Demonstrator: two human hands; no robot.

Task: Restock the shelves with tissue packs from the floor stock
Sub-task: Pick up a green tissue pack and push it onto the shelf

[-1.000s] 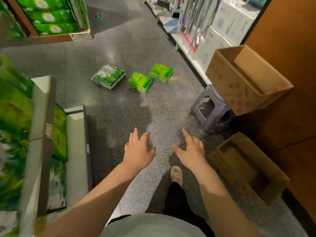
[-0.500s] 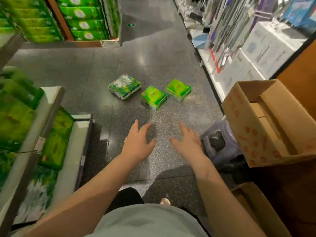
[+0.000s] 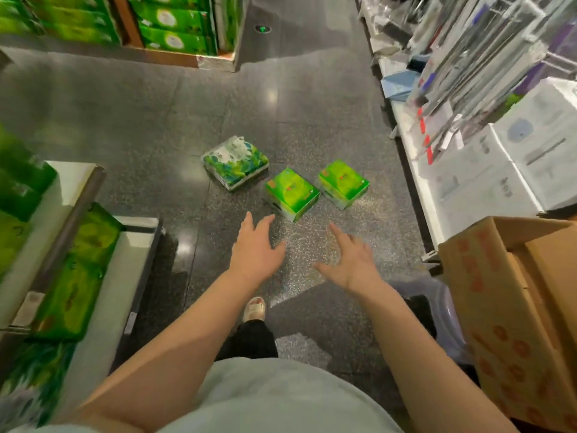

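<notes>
A dark speckled shop floor point(image 3: 131, 126) runs between shelves point(image 3: 71, 214) stocked with green packs. Left hand point(image 3: 254, 251) and right hand point(image 3: 351, 260) reach forward with fingers spread, holding nothing. Three tissue packs point(image 3: 292, 193) lie on the floor just ahead; a cardboard box point(image 3: 505, 307) stands right.

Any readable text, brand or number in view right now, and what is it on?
None can be read.
Cardboard box: red printing, too blurred.
Two bright green tissue packs: small red marks, illegible.
Shelf price tag: blurred.
White boxes on the right shelf: faint print, unreadable.
</notes>
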